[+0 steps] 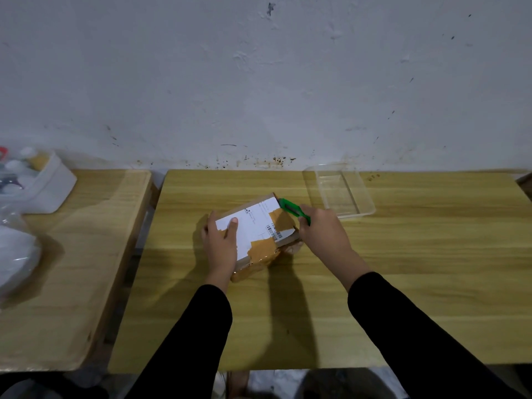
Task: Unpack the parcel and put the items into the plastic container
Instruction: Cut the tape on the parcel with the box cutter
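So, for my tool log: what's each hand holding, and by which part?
Right hand grips the green box cutter by its rear end; left hand holds the cardboard parcel by its left end.

Head-worn — angled down over table (403, 269).

Blocked mid-table (403, 269) by the parcel (259, 226), with the left hand (220, 243) holding its left side and the right hand (322, 231) gripping a cutter (290, 208) at its right edge. Barely a narrow lane between right hand and container (371, 210), back right. Open wood across the right half, below and beside the container. Open strip behind the parcel up to the wall (259, 82). Crossed in front by both sleeves (403, 326), with bare wood between them. Leftward a gap (144, 240), then a side table (72, 269), crowded along its left by a bin (54, 191) and a bag (14, 249).
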Available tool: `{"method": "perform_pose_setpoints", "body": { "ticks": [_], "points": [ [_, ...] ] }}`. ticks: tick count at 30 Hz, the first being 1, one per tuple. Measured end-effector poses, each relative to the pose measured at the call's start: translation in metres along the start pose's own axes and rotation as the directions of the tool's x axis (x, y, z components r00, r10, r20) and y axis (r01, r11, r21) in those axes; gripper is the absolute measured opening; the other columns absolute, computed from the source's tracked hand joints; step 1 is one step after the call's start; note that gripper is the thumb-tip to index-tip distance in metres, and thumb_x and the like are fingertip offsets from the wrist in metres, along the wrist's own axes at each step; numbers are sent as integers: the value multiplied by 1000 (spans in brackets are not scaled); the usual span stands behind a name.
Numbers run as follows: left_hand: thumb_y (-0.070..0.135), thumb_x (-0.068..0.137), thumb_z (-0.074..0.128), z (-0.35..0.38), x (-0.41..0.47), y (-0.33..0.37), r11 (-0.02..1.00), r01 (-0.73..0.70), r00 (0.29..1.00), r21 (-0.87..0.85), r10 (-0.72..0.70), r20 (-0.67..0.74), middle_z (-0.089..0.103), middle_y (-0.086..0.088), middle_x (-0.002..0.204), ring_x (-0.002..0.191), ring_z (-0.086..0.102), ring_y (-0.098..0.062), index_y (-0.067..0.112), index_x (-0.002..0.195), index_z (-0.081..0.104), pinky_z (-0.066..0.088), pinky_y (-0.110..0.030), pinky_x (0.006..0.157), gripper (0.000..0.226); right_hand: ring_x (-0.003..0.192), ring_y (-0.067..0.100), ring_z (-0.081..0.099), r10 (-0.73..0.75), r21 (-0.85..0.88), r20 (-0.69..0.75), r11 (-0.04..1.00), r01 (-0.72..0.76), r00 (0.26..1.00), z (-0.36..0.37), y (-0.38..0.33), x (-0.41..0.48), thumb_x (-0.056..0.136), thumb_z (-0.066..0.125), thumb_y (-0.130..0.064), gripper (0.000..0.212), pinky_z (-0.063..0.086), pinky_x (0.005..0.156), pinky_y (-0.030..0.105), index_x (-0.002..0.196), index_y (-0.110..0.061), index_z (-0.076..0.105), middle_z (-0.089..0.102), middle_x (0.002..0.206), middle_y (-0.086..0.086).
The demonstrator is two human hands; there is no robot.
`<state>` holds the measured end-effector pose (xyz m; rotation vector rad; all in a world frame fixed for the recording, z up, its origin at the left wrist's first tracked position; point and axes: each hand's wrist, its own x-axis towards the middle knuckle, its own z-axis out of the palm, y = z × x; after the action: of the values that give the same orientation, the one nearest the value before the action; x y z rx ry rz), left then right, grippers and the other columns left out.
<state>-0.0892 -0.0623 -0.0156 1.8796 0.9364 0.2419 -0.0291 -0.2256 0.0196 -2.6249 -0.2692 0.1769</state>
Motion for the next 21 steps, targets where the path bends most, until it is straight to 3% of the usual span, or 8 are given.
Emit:
{"method": "perform_pose_setpoints", "body": {
  "ticks": [4,8,11,13,16,18,21],
  "points": [
    [33,93,52,1,1,-2,1000,13,1000,-18,-13,-14,30,-10,148,133,35,-26,16,143,34,35,-32,98,56,67,29,52,-11,-84,22,996,13,1000,-3,-4,-8,93,43,-16,32,42,57,32,122,-12,55,55,80,14],
    [30,92,56,0,8,-6,996,21,999,-83,-24,-25,34,-10,144,129,38,-27,16,139,39,34,-26,90,52,69,27,50,2,-116,56,993,4,998,-13,-6,-16,91,46,-15,33,44,59,33,122,-13,56,61,89,17],
    [29,91,57,0,10,-7,992,36,999,-119,-38,-14,35,-10,142,125,41,-27,17,137,41,45,-37,95,50,71,32,53,-16,-130,81,991,27,997,-20,-3,-26,88,50,-17,32,41,59,32,118,-11,58,58,83,15],
    [29,90,58,0,9,-6,993,36,999,-115,-38,-16,35,-10,142,124,42,-28,17,136,41,47,-45,95,50,82,35,59,-31,-152,75,988,42,997,-20,2,-32,89,47,-17,33,40,60,31,121,-13,56,62,91,17],
    [28,91,56,-2,8,-5,995,39,999,-88,-42,-35,35,-10,144,126,41,-28,16,137,40,44,-36,94,50,84,34,61,-36,-163,67,985,47,997,-18,13,-43,91,45,-18,34,46,61,34,124,-17,54,64,94,17],
    [28,92,56,-2,6,-1,995,42,998,-91,-47,-50,34,-11,144,127,40,-28,15,138,40,42,-38,96,51,80,34,62,-50,-151,46,987,57,998,-17,21,-51,90,46,-19,35,50,62,36,124,-18,55,66,89,17],
    [27,93,54,3,-9,7,987,98,987,-124,-113,-116,31,-13,147,130,36,-29,11,140,36,34,-29,97,53,73,36,63,-23,-59,-54,998,20,998,-21,29,-61,89,50,-18,35,52,61,38,124,-18,56,68,82,18]
  ]
}}
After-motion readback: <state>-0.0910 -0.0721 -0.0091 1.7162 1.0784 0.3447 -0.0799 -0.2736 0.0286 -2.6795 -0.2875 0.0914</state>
